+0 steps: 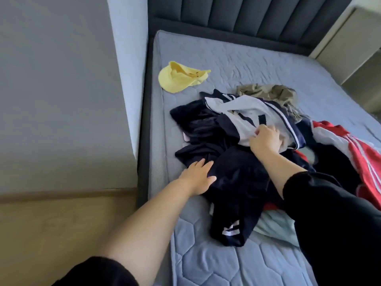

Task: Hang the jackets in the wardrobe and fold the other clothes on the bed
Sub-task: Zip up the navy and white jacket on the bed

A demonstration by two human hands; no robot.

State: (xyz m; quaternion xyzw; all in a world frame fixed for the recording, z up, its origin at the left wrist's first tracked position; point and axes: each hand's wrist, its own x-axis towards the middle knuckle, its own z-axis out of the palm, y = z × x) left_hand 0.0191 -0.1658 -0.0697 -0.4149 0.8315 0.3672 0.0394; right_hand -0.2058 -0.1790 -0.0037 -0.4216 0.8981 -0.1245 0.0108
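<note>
1. Bedroom, head cam: a person leans over a bare quilted mattress [216, 265], both arms stretched into a heap of clothes at the bed's centre-right.
2. L hand [199, 175]: fingers straight and spread, lying flat on a navy garment [237, 195] at the heap's near-left edge. It touches the cloth w/o gripping it.
3. R hand [266, 139]: fingers curled tight, bunching the pale fabric of a grey-and-navy jacket [243, 112] on top of the heap. The black sleeve is pushed up the forearm.
4. The grey-and-navy jacket has thin white stripes along its dark panels and lies crumpled across the middle of the heap, partly over the navy garment.
5. The navy garment trails toward the foot of the bed, w/ white bars near its lower end.
6. A red-and-white jacket [360, 149] w/ white stripes lies to the right, touching the heap and running out of shot.
7. An olive garment [274, 93] sits crumpled behind the heap, toward the headboard [247, 15].
8. A light-blue cloth [276, 226] shows under the navy garment, near the R arm.
9. A yellow garment [181, 76] lies alone near the mattress's left edge, well apart from the heap.
10. Left of the bed: a grey wall [61, 79] and a wood-tone floor [51, 234].
</note>
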